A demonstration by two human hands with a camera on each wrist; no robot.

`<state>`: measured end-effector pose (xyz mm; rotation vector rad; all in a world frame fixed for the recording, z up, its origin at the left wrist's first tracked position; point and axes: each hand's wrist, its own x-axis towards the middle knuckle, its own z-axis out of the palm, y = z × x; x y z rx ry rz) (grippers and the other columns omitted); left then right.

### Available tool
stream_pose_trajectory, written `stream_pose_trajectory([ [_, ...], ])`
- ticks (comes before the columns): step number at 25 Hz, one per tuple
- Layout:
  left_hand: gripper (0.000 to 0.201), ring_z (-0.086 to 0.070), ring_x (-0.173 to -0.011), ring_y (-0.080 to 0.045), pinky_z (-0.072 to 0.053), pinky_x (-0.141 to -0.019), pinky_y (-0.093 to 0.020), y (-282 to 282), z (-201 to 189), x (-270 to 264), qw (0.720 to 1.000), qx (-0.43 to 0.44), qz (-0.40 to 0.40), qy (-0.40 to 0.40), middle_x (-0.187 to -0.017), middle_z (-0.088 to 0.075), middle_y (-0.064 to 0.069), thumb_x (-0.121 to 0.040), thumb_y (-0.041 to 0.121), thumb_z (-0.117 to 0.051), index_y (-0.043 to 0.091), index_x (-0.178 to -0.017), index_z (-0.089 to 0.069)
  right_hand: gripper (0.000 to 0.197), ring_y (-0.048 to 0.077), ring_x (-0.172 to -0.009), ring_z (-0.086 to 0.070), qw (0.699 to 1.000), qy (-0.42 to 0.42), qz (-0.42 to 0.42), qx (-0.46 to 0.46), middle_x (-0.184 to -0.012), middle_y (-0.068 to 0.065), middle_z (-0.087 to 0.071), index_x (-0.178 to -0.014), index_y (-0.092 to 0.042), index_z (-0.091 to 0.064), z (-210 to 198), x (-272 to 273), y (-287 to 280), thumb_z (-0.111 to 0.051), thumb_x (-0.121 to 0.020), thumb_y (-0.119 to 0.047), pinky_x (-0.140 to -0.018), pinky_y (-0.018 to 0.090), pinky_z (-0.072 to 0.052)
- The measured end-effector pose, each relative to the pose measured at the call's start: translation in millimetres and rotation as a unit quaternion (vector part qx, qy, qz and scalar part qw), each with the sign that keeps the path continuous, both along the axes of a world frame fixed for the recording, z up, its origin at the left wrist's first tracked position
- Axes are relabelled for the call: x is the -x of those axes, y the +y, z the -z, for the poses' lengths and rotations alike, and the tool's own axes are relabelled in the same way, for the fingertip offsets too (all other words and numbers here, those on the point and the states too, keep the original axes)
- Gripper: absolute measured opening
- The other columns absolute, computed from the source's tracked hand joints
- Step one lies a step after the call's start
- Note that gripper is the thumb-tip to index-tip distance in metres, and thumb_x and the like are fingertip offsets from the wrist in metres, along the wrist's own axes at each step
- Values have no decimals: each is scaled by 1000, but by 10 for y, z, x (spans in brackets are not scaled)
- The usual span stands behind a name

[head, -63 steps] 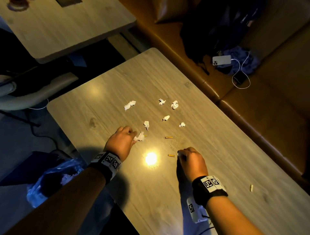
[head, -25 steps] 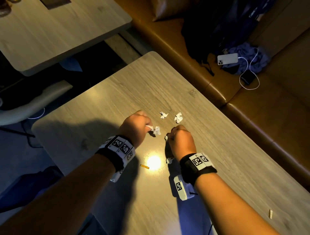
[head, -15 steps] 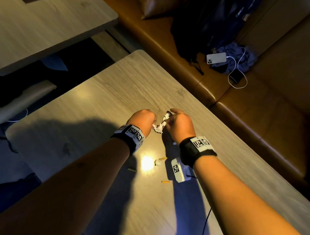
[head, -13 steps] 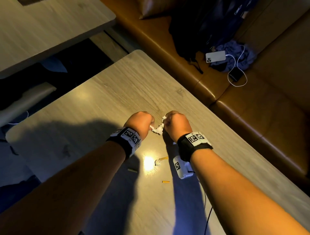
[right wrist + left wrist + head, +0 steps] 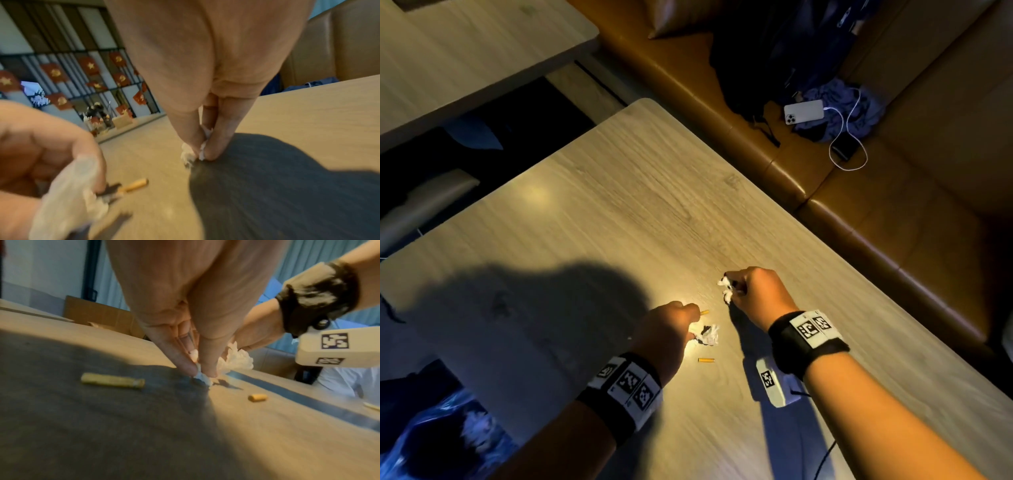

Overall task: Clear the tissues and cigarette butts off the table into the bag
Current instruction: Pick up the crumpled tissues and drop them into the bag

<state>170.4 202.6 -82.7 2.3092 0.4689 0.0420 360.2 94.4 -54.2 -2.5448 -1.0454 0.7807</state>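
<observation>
On the wooden table (image 5: 619, 205), my left hand (image 5: 693, 333) pinches a wad of crumpled white tissues (image 5: 709, 335) down against the surface. In the left wrist view, thumb and fingers (image 5: 186, 365) close on the tissue (image 5: 202, 378). My right hand (image 5: 734, 292) grips more white tissues (image 5: 725, 291) just above the table, its fingertips (image 5: 213, 146) pressed round the tissue (image 5: 188, 154). One cigarette butt (image 5: 704, 312) lies by my left knuckles. Another butt (image 5: 706, 360) lies nearer to me. The blue plastic bag (image 5: 448, 438) sits below the table's left edge.
A brown leather bench (image 5: 893, 222) runs along the table's right side, with a dark backpack (image 5: 774, 51), a white phone (image 5: 804, 111) on a cable and blue cloth on it. A second table (image 5: 465, 51) stands at the far left, a chair (image 5: 421, 205) beside it.
Both hands have drawn back toward me with their tissues and moved apart. The left hand has dropped to the table beside the butts. The bag has come into view.
</observation>
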Motion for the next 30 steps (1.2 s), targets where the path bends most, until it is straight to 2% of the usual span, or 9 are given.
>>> stream_pose_trajectory([
  [5,17,-68,-79,-29,-57,-72,-39,-42,-145,-46,997,-32,1,67,-93,-68,-9,-84,15,-66,15,-100,-73,24,21,-88,-68,999,-14,31,19,-97,2,-74,-92,-20,-75,113,86,-27,-61,-82,-2,-77,24,-49],
  [8,24,-67,-95,-23,-55,-87,-35,-105,-224,-114,975,-127,37,179,-112,-62,-4,-95,16,-56,21,-115,-67,42,14,-86,-65,999,-21,40,-21,-99,-2,-72,-115,-23,-69,17,189,-76,-59,-82,1,-74,21,-43],
  [11,26,-65,-98,-24,-56,-87,-38,-136,-207,-86,963,-157,44,216,-115,-59,-5,-95,14,-53,21,-117,-66,58,13,-85,-59,998,-26,-24,-47,-100,-2,-66,-132,-29,-58,-42,261,45,-58,-82,1,-75,23,-42],
  [14,24,-65,-96,-28,-56,-83,-40,-165,-195,-56,957,-177,52,225,-111,-59,-8,-92,8,-53,18,-110,-67,32,23,-93,-66,996,-29,-82,-12,-102,3,-69,-99,-28,-70,75,256,198,-59,-83,-3,-74,26,-46],
  [17,24,-66,-96,-28,-56,-83,-39,-177,-172,52,962,-161,35,219,-108,-61,-8,-90,5,-57,17,-108,-68,24,22,-88,-69,998,-17,-54,36,-96,1,-73,-90,-23,-75,142,274,206,-60,-82,-7,-75,25,-49],
  [20,32,-67,-90,-18,-56,-81,-32,-170,-154,286,982,-65,-54,167,-108,-66,2,-88,5,-61,26,-109,-71,20,14,-82,-70,998,26,47,18,-87,-3,-76,-82,-22,-77,50,314,32,-68,-79,-4,-80,28,-55],
  [23,29,-59,-70,-3,-52,-69,-21,-69,-211,603,980,1,-160,119,-89,-66,16,-85,10,-63,37,-95,-69,22,2,-71,-67,989,68,121,-50,-75,-11,-75,-78,-25,-78,-223,496,-112,-73,-78,-3,-68,23,-53],
  [27,32,-68,-80,-5,-58,-77,-26,82,-241,1202,954,56,-284,77,-91,-71,21,-82,28,-64,50,-104,-56,31,1,-70,-68,982,155,65,-91,-74,-13,-73,-71,-34,-74,-584,1307,114,-73,-81,-5,-68,22,-55],
  [30,23,-70,-80,-6,-58,-79,-27,221,-315,1837,922,85,-376,35,-90,-75,13,-81,13,-68,31,-94,-72,31,0,-73,-67,974,205,-15,-100,-76,-14,-73,-70,-34,-75,-550,2102,478,-71,-78,-5,-68,16,-51],
])
